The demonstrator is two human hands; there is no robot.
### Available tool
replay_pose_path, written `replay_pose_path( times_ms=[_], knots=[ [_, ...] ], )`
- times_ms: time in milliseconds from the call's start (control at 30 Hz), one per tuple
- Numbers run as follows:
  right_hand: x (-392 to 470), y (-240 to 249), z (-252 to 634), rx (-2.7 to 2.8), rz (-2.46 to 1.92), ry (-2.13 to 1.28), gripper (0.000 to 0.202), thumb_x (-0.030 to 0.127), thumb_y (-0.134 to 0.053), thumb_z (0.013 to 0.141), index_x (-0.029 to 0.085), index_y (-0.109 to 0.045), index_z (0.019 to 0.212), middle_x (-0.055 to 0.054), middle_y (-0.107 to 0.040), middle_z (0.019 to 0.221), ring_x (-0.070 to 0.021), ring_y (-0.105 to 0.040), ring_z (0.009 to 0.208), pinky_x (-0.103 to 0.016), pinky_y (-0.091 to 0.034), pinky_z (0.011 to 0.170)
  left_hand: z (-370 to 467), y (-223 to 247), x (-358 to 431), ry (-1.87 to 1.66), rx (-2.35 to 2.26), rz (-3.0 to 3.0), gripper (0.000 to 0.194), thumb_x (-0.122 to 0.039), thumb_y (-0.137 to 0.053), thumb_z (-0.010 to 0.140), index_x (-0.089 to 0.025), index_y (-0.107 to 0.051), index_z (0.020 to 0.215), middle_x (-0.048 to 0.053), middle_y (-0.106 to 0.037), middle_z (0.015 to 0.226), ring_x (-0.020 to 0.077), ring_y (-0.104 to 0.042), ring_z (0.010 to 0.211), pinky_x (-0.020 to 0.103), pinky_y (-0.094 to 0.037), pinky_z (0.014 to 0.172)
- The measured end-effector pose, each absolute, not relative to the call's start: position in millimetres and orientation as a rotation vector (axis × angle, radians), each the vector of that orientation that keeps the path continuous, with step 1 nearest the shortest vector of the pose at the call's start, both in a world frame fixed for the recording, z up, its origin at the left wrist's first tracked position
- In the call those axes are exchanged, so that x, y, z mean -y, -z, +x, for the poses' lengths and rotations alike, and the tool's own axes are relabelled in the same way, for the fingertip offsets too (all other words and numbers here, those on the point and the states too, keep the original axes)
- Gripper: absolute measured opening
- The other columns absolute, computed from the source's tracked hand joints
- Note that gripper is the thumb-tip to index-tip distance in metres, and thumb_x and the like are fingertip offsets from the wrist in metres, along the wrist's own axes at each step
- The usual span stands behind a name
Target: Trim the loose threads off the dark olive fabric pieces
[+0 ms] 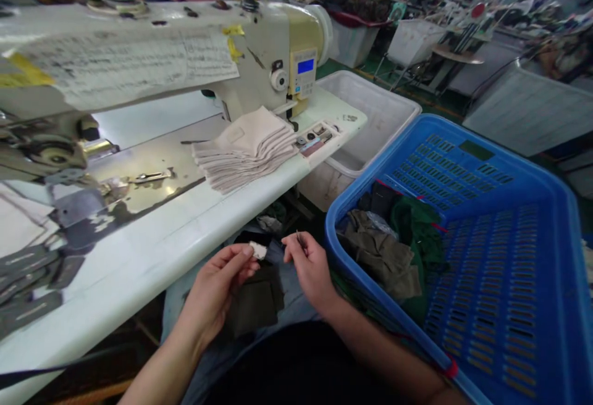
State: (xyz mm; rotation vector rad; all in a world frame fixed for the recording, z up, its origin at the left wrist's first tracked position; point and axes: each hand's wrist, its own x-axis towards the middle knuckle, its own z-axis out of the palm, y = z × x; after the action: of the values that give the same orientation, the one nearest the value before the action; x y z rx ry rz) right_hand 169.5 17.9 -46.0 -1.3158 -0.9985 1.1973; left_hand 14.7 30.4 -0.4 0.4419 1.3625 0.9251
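Observation:
Above my lap, my left hand (222,281) pinches a small whitish piece (258,250) with a ragged edge between thumb and fingers. Close by on the right, my right hand (309,266) is closed around a thin, dark, pointed tool (299,239); its kind is mostly hidden by the fingers. A narrow gap separates the two hands. Beneath them a dark olive piece of cloth (254,306) lies across my lap. On the table edge ahead sits a fanned stack of beige cloth pieces (250,146).
A sewing machine (259,47) stands on the white table (152,250). Dark labelled pieces (32,281) lie at its left end. To my right is a blue plastic basket (500,250) with dark and green cloth (389,238) inside; behind it stands a white bin (370,96).

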Motion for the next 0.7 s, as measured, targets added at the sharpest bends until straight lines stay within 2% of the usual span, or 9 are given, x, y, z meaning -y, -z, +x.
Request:
replay_pose_path(
  times_ms=[33, 100, 167, 233, 300, 400, 467, 600, 700],
  knots=[
    [-18, 45, 172, 1.112, -1.287, -1.128, 0.019, 0.033, -0.059, 0.092, 0.019, -0.067, 0.099, -0.002, -0.064, 0.08, -0.0152, -0.06, 0.074, -0.028, -0.049, 0.071, 12, 0, -32, -0.908, -1.352, 0.416, 0.022, -0.02, -0.088, 0.062, -0.015, -0.072, 0.076, 0.0, -0.07, 0.066, 0.0071, -0.062, 0.057, 0.013, -0.051, 0.057],
    [-19, 42, 176, 1.355, -1.185, -1.035, 0.023, 0.025, -0.062, 0.089, 0.021, -0.069, 0.111, -0.006, -0.067, 0.103, -0.0171, -0.064, 0.092, -0.029, -0.05, 0.079, 10, 1, -33, -0.861, -1.296, 0.387, 0.023, -0.016, -0.087, 0.062, -0.015, -0.073, 0.079, 0.0, -0.07, 0.068, 0.0066, -0.061, 0.056, 0.013, -0.052, 0.057],
    [-20, 38, 180, 1.511, -1.072, -1.013, 0.019, 0.023, -0.065, 0.088, 0.023, -0.072, 0.106, -0.007, -0.066, 0.112, -0.0182, -0.065, 0.101, -0.029, -0.051, 0.084, 10, 3, -32, -0.816, -1.208, 0.368, 0.028, -0.016, -0.089, 0.059, -0.016, -0.072, 0.081, -0.001, -0.068, 0.069, 0.0063, -0.06, 0.056, 0.014, -0.052, 0.056],
    [-23, 34, 181, 1.523, -1.033, -1.071, 0.009, 0.026, -0.067, 0.088, 0.022, -0.073, 0.092, -0.006, -0.069, 0.106, -0.0182, -0.065, 0.099, -0.029, -0.051, 0.085, 13, 6, -29, -0.783, -1.153, 0.397, 0.028, -0.023, -0.09, 0.059, -0.017, -0.07, 0.078, -0.002, -0.066, 0.065, 0.0067, -0.058, 0.054, 0.015, -0.05, 0.055],
    [-25, 32, 181, 1.437, -1.112, -1.194, 0.009, 0.028, -0.069, 0.087, 0.02, -0.072, 0.085, -0.003, -0.07, 0.093, -0.0168, -0.066, 0.088, -0.028, -0.05, 0.079, 17, 7, -27, -0.811, -1.208, 0.533, 0.028, -0.033, -0.088, 0.064, -0.018, -0.071, 0.078, -0.001, -0.066, 0.065, 0.0087, -0.058, 0.056, 0.017, -0.049, 0.055],
    [-25, 32, 179, 1.254, -1.28, -1.377, 0.012, 0.031, -0.071, 0.082, 0.019, -0.07, 0.083, 0.001, -0.068, 0.078, -0.0141, -0.06, 0.071, -0.026, -0.047, 0.067, 19, 7, -25, -0.893, -1.37, 0.798, 0.034, -0.044, -0.083, 0.069, -0.019, -0.075, 0.091, 0.003, -0.073, 0.08, 0.0149, -0.064, 0.07, 0.022, -0.051, 0.061],
    [-24, 33, 176, 1.162, -1.319, -1.442, 0.016, 0.033, -0.075, 0.078, 0.018, -0.069, 0.081, 0.002, -0.066, 0.074, -0.013, -0.057, 0.066, -0.025, -0.044, 0.062, 18, 6, -24, -0.875, -1.411, 0.875, 0.037, -0.046, -0.082, 0.069, -0.019, -0.076, 0.093, 0.005, -0.074, 0.084, 0.0177, -0.066, 0.076, 0.024, -0.051, 0.063],
    [-23, 34, 172, 1.077, -1.303, -1.483, 0.019, 0.035, -0.073, 0.076, 0.018, -0.065, 0.073, 0.002, -0.063, 0.068, -0.0133, -0.056, 0.065, -0.025, -0.045, 0.062, 18, 9, -25, -0.841, -1.384, 0.76, 0.035, -0.046, -0.087, 0.062, -0.017, -0.074, 0.077, -0.001, -0.067, 0.067, 0.0119, -0.059, 0.062, 0.02, -0.046, 0.056],
    [-25, 33, 172, 1.077, -1.287, -1.45, 0.02, 0.036, -0.067, 0.082, 0.018, -0.065, 0.074, 0.001, -0.065, 0.071, -0.0143, -0.058, 0.068, -0.026, -0.046, 0.065, 22, 10, -25, -0.861, -1.328, 0.537, 0.041, -0.043, -0.093, 0.053, -0.016, -0.071, 0.076, -0.003, -0.067, 0.067, 0.007, -0.056, 0.055, 0.016, -0.046, 0.054]
  ],
)
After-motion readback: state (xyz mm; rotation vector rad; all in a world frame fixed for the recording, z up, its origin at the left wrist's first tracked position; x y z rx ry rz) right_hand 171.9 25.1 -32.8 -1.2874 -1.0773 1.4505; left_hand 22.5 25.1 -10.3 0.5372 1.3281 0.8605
